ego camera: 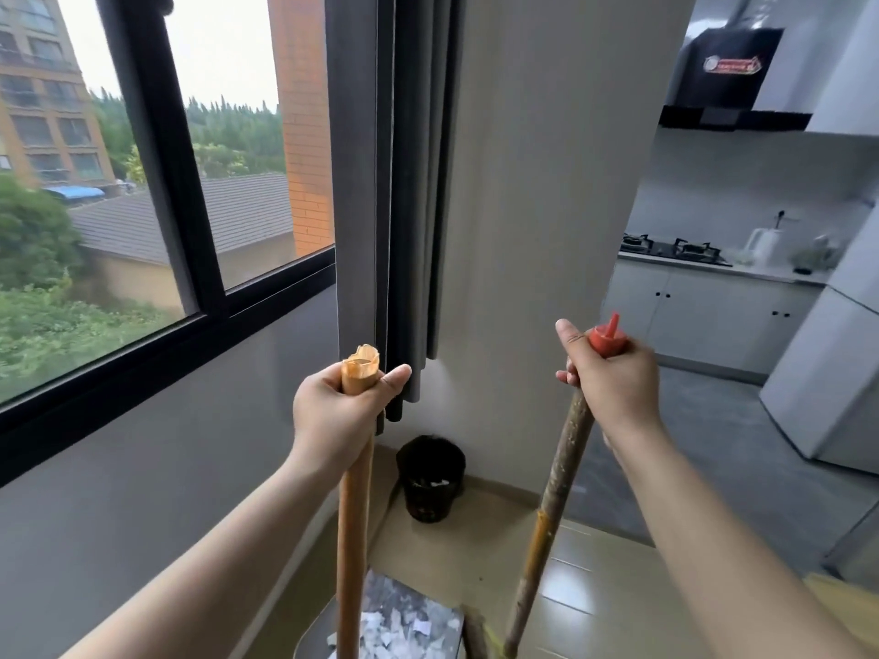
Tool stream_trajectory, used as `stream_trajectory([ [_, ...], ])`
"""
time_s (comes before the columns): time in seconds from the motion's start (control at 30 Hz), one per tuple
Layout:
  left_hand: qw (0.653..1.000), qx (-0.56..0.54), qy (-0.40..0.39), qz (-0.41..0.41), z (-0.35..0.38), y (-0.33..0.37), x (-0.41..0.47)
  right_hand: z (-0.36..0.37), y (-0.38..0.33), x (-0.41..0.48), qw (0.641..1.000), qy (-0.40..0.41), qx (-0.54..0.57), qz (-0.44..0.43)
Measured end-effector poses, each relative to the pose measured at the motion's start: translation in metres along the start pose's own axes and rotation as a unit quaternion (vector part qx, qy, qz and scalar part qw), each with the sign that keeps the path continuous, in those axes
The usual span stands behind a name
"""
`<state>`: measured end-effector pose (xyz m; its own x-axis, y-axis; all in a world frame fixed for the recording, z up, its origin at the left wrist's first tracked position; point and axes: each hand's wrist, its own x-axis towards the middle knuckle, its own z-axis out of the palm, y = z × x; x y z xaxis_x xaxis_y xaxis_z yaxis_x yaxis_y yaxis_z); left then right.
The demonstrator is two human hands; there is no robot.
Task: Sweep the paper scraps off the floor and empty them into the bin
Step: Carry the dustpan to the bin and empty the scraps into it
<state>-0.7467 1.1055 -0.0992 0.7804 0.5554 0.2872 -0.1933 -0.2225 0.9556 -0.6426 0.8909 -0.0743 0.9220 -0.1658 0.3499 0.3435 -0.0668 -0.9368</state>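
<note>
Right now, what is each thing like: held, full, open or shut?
Left grip, curled round the top of the dustpan handle.
Right grip, curled round the broom handle at its red cap.
Dustpan, loaded with paper scraps.
Bin, upright in the corner, some white scraps inside.
Curtain, bunched to one side.

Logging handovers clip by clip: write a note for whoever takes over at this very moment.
Left hand grips the top of the dustpan handle; right hand grips the red-capped broom handle.
Dustpan is low in view, holding paper scraps. Bin stands in the corner ahead, with white bits inside.
Done: scraps are in the pan.
Left: tip the pan into the bin. Most of the floor is out of view.
</note>
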Motion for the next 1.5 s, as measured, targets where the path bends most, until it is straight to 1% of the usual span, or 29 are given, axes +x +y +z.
stream_trajectory([
  [0.07,1.000,0.005,-0.011,0.004,0.011,-0.007,0.023,0.011,0.011,0.020,1.000,0.007,-0.011,0.004],
  [0.27,0.999,-0.027,-0.016,-0.009,0.048,-0.052,0.134,0.057,0.050,0.103,0.998,0.038,-0.045,0.014],
  [0.47,0.999,-0.013,-0.036,-0.034,0.085,-0.083,0.229,0.089,0.071,0.176,0.995,0.066,-0.071,0.027],
  [0.73,0.996,0.050,-0.053,-0.045,0.155,-0.124,0.304,0.106,0.138,0.274,0.995,0.048,-0.083,0.012],
  [0.83,0.995,0.072,-0.038,-0.052,0.189,-0.141,0.328,0.111,0.175,0.325,0.997,0.040,-0.066,0.014],
  [0.9,0.994,0.085,-0.016,-0.069,0.210,-0.151,0.341,0.118,0.199,0.355,0.998,0.029,-0.049,0.027],
  [0.97,0.990,0.092,0.023,-0.102,0.233,-0.165,0.356,0.122,0.222,0.386,0.998,-0.002,-0.043,0.042],
  [1.03,0.985,0.099,0.039,-0.137,0.253,-0.175,0.369,0.124,0.243,0.413,0.997,-0.038,-0.038,0.046],
  [1.13,0.975,0.103,0.067,-0.187,0.275,-0.193,0.387,0.128,0.272,0.452,0.996,-0.070,-0.028,0.050],
  [1.27,0.962,0.119,0.085,-0.232,0.297,-0.221,0.408,0.134,0.326,0.478,0.989,-0.106,-0.071,0.069],
  [1.33,0.958,0.127,0.094,-0.240,0.307,-0.232,0.417,0.136,0.353,0.482,0.987,-0.119,-0.076,0.080],
  [1.4,0.958,0.140,0.094,-0.231,0.315,-0.239,0.426,0.136,0.373,0.482,0.980,-0.133,-0.106,0.098],
  [1.5,0.959,0.147,0.072,-0.230,0.325,-0.251,0.435,0.130,0.412,0.481,0.967,-0.153,-0.147,0.144],
])
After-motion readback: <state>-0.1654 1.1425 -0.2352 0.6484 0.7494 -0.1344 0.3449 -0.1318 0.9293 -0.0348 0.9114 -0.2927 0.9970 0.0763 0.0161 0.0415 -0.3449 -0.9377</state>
